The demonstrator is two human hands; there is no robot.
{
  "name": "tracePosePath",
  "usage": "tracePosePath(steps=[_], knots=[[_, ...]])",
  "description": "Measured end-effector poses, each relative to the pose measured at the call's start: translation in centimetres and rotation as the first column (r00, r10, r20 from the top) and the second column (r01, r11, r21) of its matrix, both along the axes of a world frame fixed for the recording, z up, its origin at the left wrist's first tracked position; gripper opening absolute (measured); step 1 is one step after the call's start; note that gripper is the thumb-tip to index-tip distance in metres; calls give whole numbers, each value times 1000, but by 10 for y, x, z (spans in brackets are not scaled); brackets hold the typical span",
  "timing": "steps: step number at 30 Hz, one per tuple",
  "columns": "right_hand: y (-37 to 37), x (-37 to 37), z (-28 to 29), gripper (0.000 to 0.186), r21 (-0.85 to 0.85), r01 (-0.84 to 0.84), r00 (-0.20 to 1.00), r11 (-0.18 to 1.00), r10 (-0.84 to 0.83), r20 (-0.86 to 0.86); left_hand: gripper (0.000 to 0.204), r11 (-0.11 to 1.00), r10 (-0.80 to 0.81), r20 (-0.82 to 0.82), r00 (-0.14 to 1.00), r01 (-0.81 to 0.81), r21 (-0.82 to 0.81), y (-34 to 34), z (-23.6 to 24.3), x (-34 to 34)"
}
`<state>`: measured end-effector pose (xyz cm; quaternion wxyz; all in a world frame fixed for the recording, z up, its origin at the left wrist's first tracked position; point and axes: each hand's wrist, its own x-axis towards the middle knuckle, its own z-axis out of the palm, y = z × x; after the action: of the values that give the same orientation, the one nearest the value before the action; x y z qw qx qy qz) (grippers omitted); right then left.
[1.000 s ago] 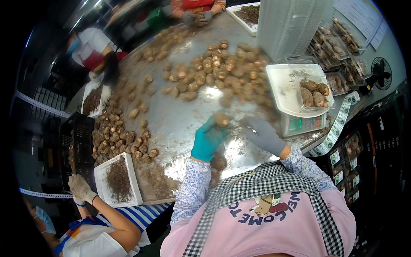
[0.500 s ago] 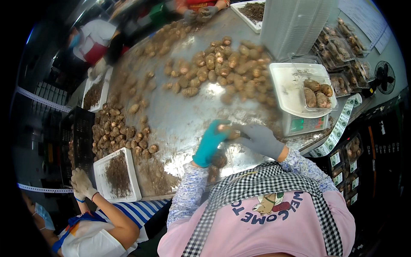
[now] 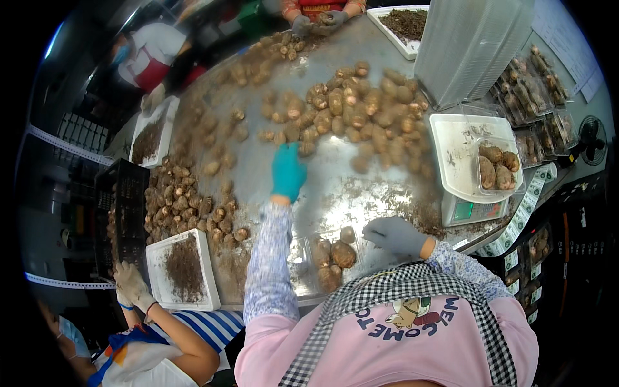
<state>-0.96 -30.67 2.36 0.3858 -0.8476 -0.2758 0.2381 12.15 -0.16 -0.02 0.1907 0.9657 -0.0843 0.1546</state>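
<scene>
Taro roots [image 3: 332, 255] sit in a clear tray just beside the right hand [image 3: 394, 233], which rests flat, steadying it; left hand [image 3: 287, 171] stretches, fingers empty, toward the pile [image 3: 351, 113] beyond.

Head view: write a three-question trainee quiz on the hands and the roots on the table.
1. True or false: the left hand, in a teal glove, is stretched out toward the pile of roots on the metal table.
2. Which is nearest the right hand in the grey glove? A) the fan B) the clear tray with a few roots in it C) the white tray of dirt
3. Fill in: the clear tub of roots on the person's right sits on a white ____.

Key: 1 true; 2 B; 3 scale.
</scene>
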Motion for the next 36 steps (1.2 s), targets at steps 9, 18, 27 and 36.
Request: tracePosePath(steps=[9,18,27,36], knots=[[-15,5,-8,28,95,206,978,974,-201,-53,60,643,-254,-481,839,-225,-732,-8,-31,43],[0,20,26,36,271,468,882,841,-424,-208,62,-291,-645,72,761,-158,-944,-72,66,-80],[5,22,79,57,518,429,852,740,-522,40,70,-276,-639,59,767,-156,-948,-107,59,-119],[-3,19,87,37,377,455,875,807,-484,-22,71,-232,-705,-3,709,-235,-944,-144,83,-146]])
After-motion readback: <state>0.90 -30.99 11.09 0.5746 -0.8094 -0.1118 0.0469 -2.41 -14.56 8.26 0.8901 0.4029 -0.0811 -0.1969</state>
